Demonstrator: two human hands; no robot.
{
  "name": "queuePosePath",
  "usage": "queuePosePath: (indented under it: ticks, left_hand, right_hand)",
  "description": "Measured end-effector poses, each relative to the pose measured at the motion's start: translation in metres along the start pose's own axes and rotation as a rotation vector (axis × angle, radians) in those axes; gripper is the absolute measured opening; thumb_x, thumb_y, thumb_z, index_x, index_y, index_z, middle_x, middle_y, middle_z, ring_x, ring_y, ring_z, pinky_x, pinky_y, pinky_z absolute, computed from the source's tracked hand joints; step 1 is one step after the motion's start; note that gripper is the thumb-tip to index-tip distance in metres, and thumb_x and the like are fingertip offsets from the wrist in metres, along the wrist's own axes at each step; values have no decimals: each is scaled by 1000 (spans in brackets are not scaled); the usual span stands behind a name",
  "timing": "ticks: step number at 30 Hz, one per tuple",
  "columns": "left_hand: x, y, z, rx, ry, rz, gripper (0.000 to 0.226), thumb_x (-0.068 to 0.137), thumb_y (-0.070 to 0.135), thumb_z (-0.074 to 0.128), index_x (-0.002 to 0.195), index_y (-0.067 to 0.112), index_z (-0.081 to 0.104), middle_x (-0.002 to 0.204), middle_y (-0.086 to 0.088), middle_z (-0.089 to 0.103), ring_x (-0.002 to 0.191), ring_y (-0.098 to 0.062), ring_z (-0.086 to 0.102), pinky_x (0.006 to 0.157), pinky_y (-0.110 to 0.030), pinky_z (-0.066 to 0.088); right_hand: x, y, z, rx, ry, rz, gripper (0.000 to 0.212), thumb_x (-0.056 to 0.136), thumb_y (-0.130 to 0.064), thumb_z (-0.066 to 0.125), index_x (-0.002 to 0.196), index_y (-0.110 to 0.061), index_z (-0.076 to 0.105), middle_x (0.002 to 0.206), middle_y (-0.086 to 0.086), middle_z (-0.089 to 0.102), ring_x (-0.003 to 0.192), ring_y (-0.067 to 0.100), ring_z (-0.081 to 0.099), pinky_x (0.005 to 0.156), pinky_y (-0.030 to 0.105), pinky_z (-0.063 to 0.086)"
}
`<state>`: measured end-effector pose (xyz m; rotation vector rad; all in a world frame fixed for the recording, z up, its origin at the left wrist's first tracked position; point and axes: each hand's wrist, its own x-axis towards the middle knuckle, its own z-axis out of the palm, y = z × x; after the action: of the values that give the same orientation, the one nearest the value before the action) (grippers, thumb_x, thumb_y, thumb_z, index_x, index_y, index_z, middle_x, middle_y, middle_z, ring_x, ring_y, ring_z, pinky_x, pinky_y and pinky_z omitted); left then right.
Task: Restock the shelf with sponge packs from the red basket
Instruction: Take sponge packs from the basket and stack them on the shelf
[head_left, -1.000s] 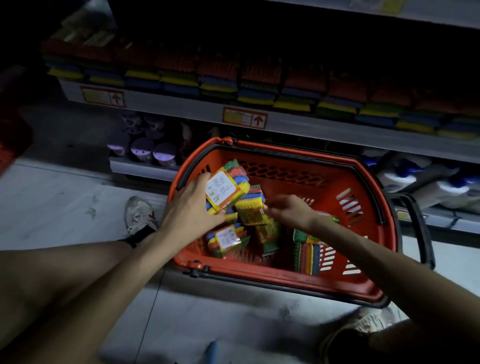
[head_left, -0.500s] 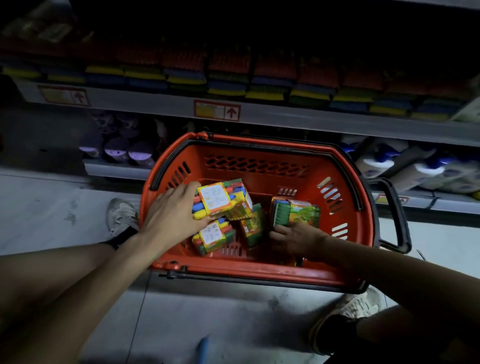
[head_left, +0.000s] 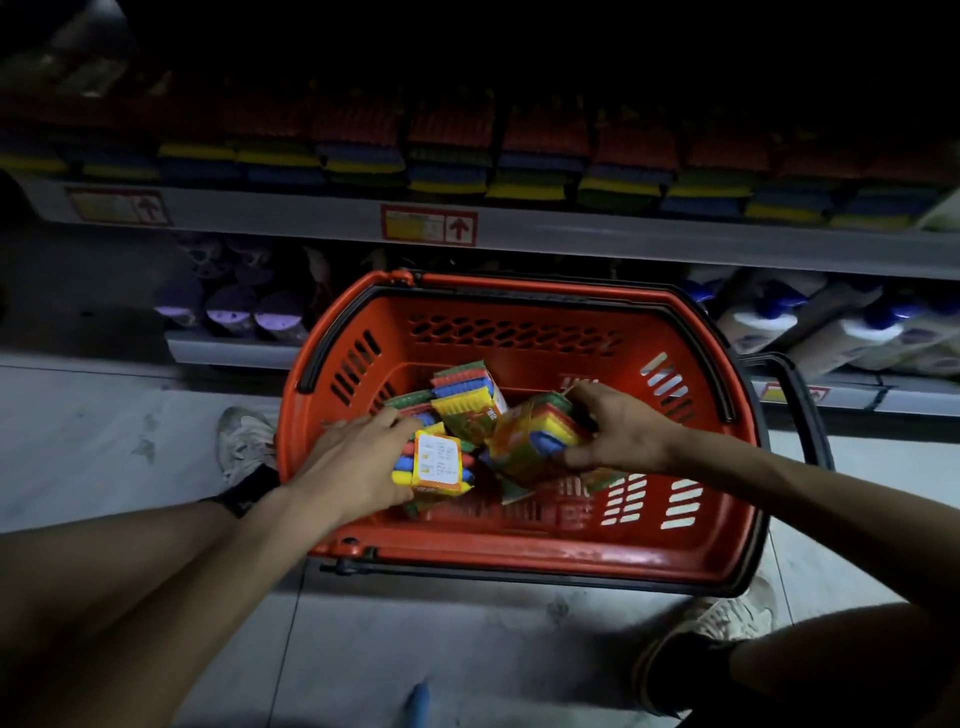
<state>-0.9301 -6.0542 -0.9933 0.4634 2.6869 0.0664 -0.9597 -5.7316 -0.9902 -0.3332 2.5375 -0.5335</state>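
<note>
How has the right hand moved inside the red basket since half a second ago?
Yes: the right hand went from the red basket's near rim toward its middle, now gripping a sponge pack.

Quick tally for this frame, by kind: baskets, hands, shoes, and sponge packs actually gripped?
Red basket: 1
Hands: 2, left hand, right hand
Shoes: 2, left shoe, right shoe
Gripped sponge packs: 2, white-label pack, orange-wrapped pack
Total: 7
</note>
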Motion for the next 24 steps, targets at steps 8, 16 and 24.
queuePosePath:
  ticks: [8, 16, 24]
  left_hand:
    - [15, 22, -3, -152, 44, -13, 89, 72, 53, 81, 148, 34, 40, 141, 7, 47, 132, -20, 49, 106, -39, 42]
    - [29, 49, -35, -1176, 168, -160, 53, 79, 41, 85, 125, 37, 59, 116, 7, 63, 99, -10, 66, 77, -21, 51]
    - [40, 105, -76, -1711, 231, -257, 56, 69, 53, 86, 113, 25, 67, 103, -1, 74, 98, -25, 71, 91, -62, 54]
  right_hand:
    - [-51, -28, -40, 147, 101, -37, 80, 72, -33, 87, 140, -19, 47, 127, 3, 55, 114, 18, 56, 99, 34, 49]
    - [-71, -25, -79, 207, 313, 60, 65, 80, -50, 74, 134, -16, 61, 116, -3, 59, 106, 18, 62, 92, 32, 52]
    - [-84, -8, -91, 848, 387, -18, 40, 94, -19, 66, 130, -38, 64, 127, -10, 69, 106, 5, 70, 84, 23, 59]
